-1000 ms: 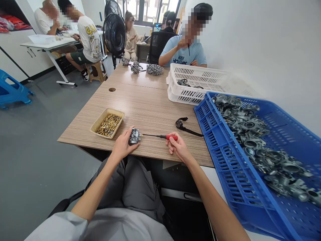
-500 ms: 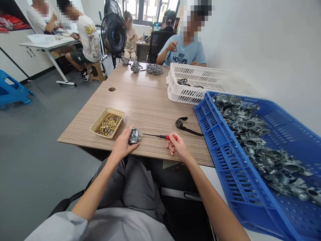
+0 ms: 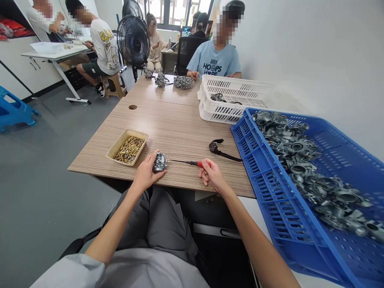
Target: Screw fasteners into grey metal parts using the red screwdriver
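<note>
My left hand (image 3: 147,171) is closed around a small grey metal carburetor body (image 3: 160,162) near the table's front edge, thumb on the near side and fingers on the far side. A screwdriver (image 3: 196,163) with a red handle and a long dark shaft is gripped in my right hand (image 3: 210,173). Its shaft lies level, and the tip meets a small brass-coloured piece on the carburetor's right side. Just left of my left hand stands a cream tray (image 3: 109,155) full of small brass parts (image 3: 129,149).
A black wristwatch (image 3: 213,147) lies beyond my right hand. Rightward stand a blue crate (image 3: 264,188) of carburetor bodies (image 3: 300,147) and a white crate (image 3: 214,115). More carburetors (image 3: 161,80) and a container of metal parts (image 3: 183,82) sit at the far end, near a seated person (image 3: 214,60).
The person across the table has lowered a raised hand to the tabletop. The view has shifted slightly; my hands, the carburetor and the screwdriver keep nearly the same pose.
</note>
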